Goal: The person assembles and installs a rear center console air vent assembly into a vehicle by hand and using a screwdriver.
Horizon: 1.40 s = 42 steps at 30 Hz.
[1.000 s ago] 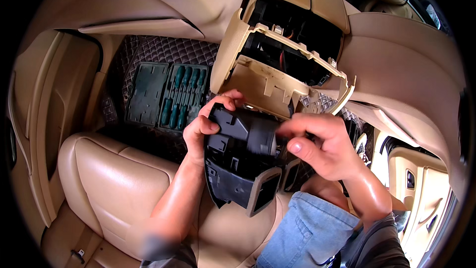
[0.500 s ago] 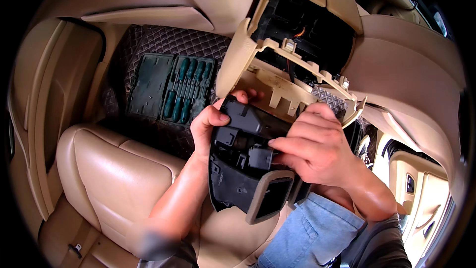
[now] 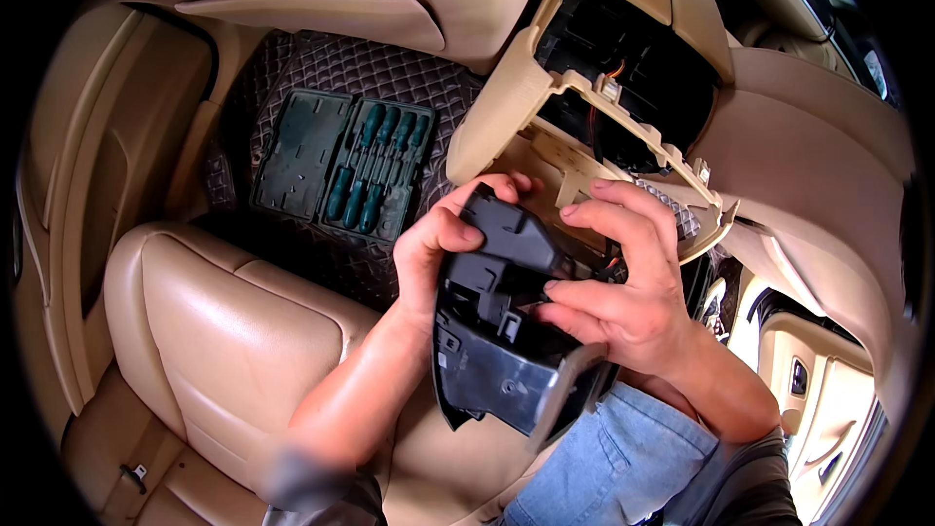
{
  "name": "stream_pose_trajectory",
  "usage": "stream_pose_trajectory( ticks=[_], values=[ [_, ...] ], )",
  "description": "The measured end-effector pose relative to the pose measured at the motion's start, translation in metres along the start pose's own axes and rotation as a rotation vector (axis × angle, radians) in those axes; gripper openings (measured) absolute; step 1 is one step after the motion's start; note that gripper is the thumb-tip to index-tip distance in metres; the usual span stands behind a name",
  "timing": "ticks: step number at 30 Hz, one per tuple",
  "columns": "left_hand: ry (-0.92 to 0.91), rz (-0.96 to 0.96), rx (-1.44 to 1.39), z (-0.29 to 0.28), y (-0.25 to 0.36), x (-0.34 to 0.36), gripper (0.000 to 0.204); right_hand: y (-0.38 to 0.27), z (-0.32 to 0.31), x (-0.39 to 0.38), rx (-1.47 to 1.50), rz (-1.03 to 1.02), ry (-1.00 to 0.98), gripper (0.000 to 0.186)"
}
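A black plastic air vent housing [image 3: 502, 385] is held up in front of the beige console trim [image 3: 502, 117]. Its hollow inner side, with clips and ribs, faces up, and a grey foam-edged opening shows at its lower right. My left hand [image 3: 433, 244] grips the housing's upper left corner, thumb on top and fingers behind. At the right side my right hand [image 3: 633, 292] has its lower fingers pressed into the housing, while its upper fingers are lifted and spread. A bit of orange wire [image 3: 614, 261] shows beside those fingers.
An open dark green case [image 3: 302, 156] of green-handled screwdrivers [image 3: 368, 170] lies on the quilted floor mat [image 3: 390, 63]. Beyond the trim, the console's dark cavity [image 3: 623, 49] holds a loose wire. A tan leather seat [image 3: 234, 331] is at the left, an open door [image 3: 828, 380] at the right.
The housing has tilted, and its foam-edged opening is turned more edge-on. My right hand's upper fingers have lifted off it and spread. The whole view has shifted slightly.
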<state>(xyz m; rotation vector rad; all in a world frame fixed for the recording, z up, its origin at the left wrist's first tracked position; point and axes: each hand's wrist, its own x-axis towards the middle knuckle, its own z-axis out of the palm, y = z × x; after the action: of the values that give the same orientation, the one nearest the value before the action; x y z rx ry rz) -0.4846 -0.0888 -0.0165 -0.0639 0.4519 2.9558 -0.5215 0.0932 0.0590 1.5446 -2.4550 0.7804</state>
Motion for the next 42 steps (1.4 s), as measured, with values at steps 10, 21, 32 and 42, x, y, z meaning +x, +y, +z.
stream_pose_trajectory(
  ticks=[10, 21, 32, 42],
  values=[
    [0.026, -0.001, 0.031, 0.004, 0.001, -0.003, 0.040, -0.008, -0.008, 0.020, -0.152, -0.129, -0.138, 0.028],
    [0.039, -0.096, -0.151, 0.011, 0.000, -0.008, 0.039, 0.010, 0.002, 0.020, -0.150, -0.357, 0.024, 0.024],
    [-0.071, 0.005, -0.168, -0.002, -0.008, -0.002, 0.038, 0.010, -0.007, 0.018, -0.259, -0.445, -0.169, 0.023],
    [-0.132, 0.005, -0.093, -0.003, -0.006, 0.000, 0.039, 0.012, 0.004, 0.019, -0.236, -0.444, -0.092, 0.019]
  ],
)
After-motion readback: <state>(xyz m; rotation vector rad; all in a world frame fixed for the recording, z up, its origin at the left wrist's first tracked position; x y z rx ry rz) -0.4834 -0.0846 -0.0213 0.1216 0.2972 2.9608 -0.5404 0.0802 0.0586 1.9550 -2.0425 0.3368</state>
